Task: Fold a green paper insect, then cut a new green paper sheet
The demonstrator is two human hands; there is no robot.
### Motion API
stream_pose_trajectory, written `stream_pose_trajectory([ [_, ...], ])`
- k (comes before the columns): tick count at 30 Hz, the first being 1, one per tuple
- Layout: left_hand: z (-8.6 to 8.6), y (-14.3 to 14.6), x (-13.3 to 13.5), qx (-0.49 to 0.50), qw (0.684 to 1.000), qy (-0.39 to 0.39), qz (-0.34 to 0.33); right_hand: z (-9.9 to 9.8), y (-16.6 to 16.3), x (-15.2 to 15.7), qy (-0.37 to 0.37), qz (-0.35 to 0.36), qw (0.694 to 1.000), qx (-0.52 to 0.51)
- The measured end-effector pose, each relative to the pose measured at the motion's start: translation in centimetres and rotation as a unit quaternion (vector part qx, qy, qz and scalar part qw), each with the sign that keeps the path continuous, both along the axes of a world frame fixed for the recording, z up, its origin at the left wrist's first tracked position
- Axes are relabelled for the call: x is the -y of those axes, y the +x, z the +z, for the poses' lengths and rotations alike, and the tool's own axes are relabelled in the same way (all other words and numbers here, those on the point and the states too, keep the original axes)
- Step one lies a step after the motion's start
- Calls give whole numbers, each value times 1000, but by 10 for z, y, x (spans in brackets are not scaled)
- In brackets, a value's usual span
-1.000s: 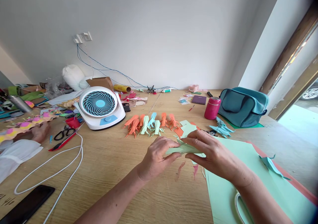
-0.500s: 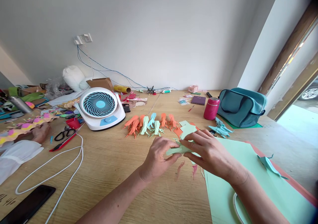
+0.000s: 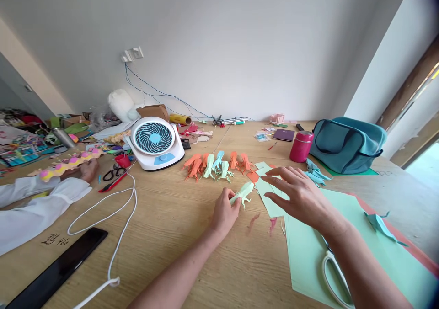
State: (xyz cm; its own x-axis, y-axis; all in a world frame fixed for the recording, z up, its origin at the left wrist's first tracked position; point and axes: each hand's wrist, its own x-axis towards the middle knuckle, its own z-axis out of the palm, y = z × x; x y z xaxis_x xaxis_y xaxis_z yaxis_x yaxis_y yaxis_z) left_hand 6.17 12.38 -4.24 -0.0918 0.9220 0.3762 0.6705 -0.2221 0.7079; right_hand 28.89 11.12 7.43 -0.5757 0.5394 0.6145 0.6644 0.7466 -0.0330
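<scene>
Our left hand (image 3: 225,214) pinches a pale green paper figure (image 3: 244,191), while our right hand (image 3: 297,199), fingers loosely parted, hovers at its three o'clock

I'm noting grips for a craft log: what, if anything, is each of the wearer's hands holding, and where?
The left hand holds the pale green folded-paper figure by its near left end. The right hand is open, holding nothing.

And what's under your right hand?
Some pale green paper pokes out from under the right hand, and a bigger green sheet shows below the wrist. Anything right behind the hand is covered, so I can't see it.
</scene>
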Motion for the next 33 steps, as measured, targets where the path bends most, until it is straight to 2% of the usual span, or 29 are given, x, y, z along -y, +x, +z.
stream_pose_trajectory([
  [5, 2, -18, 13, -34, 996, -69, -40, 0, 0, 1, -8, -10, 1000, 8],
  [8, 4, -34, 20, -24, 995, -77, -57, -3, -3, 1, -23, -21, 999, -14],
  [12, 4, -42, 19, -6, 994, -78, -78, -17, -18, 5, -112, -84, 987, -72],
  [16, 6, -39, 10, 15, 993, -77, -94, -39, -44, 18, -244, -93, 959, -114],
  [20, 10, -34, 4, 9, 992, -78, -99, -65, -73, 36, -346, -134, 910, -188],
  [25, 20, -21, 1, -69, 990, -79, -97, -88, -95, 59, -371, -154, 894, -198],
  [29, 30, -5, -3, -146, 980, -100, -86, -92, -94, 81, -389, -161, 882, -212],
  [33, 33, 5, -6, -204, 968, -128, -67, -94, -85, 98, -407, -176, 865, -235],
])
